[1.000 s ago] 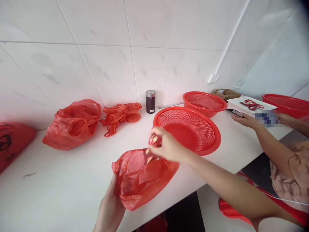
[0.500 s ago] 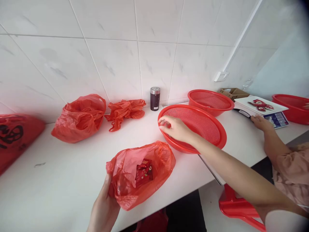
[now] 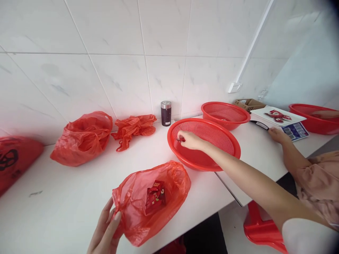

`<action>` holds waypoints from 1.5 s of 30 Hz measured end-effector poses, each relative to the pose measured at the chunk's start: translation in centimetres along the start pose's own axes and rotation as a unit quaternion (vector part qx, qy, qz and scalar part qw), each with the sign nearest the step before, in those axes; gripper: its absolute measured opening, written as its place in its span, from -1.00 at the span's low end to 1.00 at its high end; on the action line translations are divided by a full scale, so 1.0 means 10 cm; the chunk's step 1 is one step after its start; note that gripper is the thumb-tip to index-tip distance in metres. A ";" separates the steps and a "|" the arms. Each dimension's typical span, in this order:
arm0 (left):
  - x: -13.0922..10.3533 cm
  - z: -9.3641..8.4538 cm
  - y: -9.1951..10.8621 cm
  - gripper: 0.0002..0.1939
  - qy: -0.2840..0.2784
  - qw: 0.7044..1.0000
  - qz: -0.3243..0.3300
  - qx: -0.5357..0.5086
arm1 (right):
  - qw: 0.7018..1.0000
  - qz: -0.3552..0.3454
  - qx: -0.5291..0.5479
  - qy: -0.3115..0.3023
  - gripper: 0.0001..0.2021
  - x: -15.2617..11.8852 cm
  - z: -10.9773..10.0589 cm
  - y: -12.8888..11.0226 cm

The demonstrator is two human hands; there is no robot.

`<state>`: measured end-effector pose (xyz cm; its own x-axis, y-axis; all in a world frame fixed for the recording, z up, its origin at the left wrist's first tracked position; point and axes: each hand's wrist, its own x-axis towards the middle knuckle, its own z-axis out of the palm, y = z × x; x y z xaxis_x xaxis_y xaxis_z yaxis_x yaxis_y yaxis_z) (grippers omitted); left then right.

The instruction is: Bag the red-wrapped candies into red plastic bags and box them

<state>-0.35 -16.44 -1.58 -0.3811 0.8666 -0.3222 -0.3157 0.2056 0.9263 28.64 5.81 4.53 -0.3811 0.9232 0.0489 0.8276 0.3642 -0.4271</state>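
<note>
My left hand (image 3: 107,225) is closed on the gathered left edge of a thin red plastic bag (image 3: 172,215), whose mouth gapes upward. Inside the bag lie several shiny red packets (image 3: 155,199). My right hand (image 3: 191,140) is inside the near red basket (image 3: 227,148), a wide round one with perforated walls. Its fingers are curled together around a small red packet (image 3: 180,138), mostly hidden by them.
Behind the bag are another red bag (image 3: 82,141), a crumpled red bag (image 3: 136,128) and a dark tumbler (image 3: 166,114). A second basket (image 3: 225,113) stands behind mine. To the right, a co-worker's hand (image 3: 278,135) is by a scale (image 3: 295,131) bearing red packets.
My right hand has lowered from above the basket's left rim into the basket, and its fingers have closed. My left hand still holds the bag, its grip shifted on the edge.
</note>
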 end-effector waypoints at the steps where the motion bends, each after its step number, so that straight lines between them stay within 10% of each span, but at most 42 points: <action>1: -0.01 -0.01 0.02 -0.21 -0.001 1.000 0.016 0.015 | 0.998 -0.019 0.033 0.050 -0.76 -0.04 -0.04 -0.11; 3: -0.02 -0.04 0.07 -0.25 -0.006 0.998 0.040 0.037 | 0.983 -0.079 0.125 0.110 -0.77 -0.20 -0.05 -0.37; 8: 0.03 -0.15 0.09 -0.45 -0.050 0.994 0.042 0.086 | 0.975 -0.175 0.129 -0.043 -0.66 -0.67 0.34 -0.90; 13: 0.09 -0.31 0.00 -0.59 -0.062 0.993 0.043 0.085 | 0.978 -0.163 0.078 -0.106 -0.71 -0.82 0.75 -0.87; 17: 0.10 -0.37 -0.07 -0.69 -0.069 0.994 0.047 0.077 | 0.973 -0.182 0.045 -0.137 -0.39 -0.86 1.01 -0.82; 20: 0.11 -0.38 -0.08 -0.71 -0.059 0.995 0.050 0.060 | 0.977 -0.178 -0.034 -0.111 -0.59 -0.86 1.13 -0.83; 27: 0.08 -0.44 0.00 -0.76 -0.031 0.996 0.083 0.024 | 0.976 -0.165 -0.135 -0.035 -0.74 -0.90 0.91 -0.78; 45: -0.01 -0.38 -0.01 -0.73 -0.036 0.996 0.069 0.033 | 0.961 0.008 -0.241 -0.133 -0.76 -0.97 0.80 -0.45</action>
<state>-3.62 -18.28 -2.38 -0.3527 0.9187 -0.1779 -0.2059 0.1092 0.9725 25.31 -5.77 -1.23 -0.4056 0.8886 -0.2143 0.9046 0.4238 0.0452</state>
